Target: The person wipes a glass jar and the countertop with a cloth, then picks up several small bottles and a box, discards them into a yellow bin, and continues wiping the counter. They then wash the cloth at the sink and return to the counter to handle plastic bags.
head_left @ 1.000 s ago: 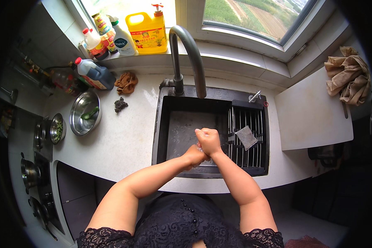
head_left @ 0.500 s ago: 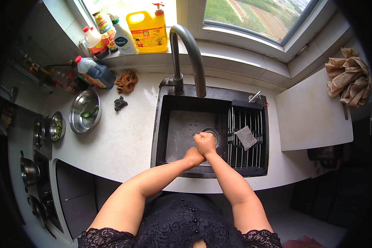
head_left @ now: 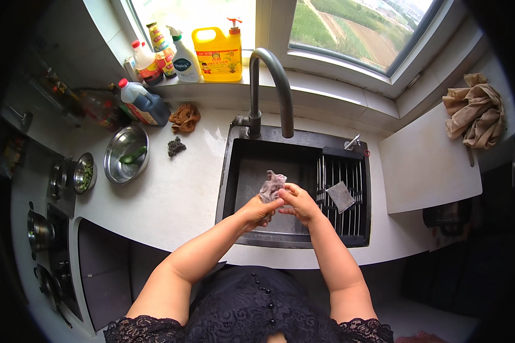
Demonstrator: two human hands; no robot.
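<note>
A crumpled greyish-pink rag (head_left: 272, 185) sticks up between my hands, over the sink (head_left: 252, 166). My left hand (head_left: 258, 211) is closed around its lower end. From the right, my right hand (head_left: 298, 203) pinches the rag's edge with thumb and forefinger, its other fingers curled below. Part of the rag is hidden inside the hands. Beside them, a flat grey scrubbing pad (head_left: 340, 197) lies on the drying rack (head_left: 357, 171) across the sink's right side. Above the basin arches the grey faucet (head_left: 288, 108).
On the left counter are a steel bowl (head_left: 115, 171) with a cucumber (head_left: 133, 155), a smaller bowl of green pieces (head_left: 86, 174), a steel-wool scourer (head_left: 176, 147) and a brown cloth (head_left: 185, 118). A yellow jug (head_left: 218, 57) stands on the sill. A cutting board (head_left: 429, 163) leans at right.
The fists pressed together over the basin have loosened and come slightly apart. The rag, hidden before, now shows above the left hand. The whole view has shifted a little.
</note>
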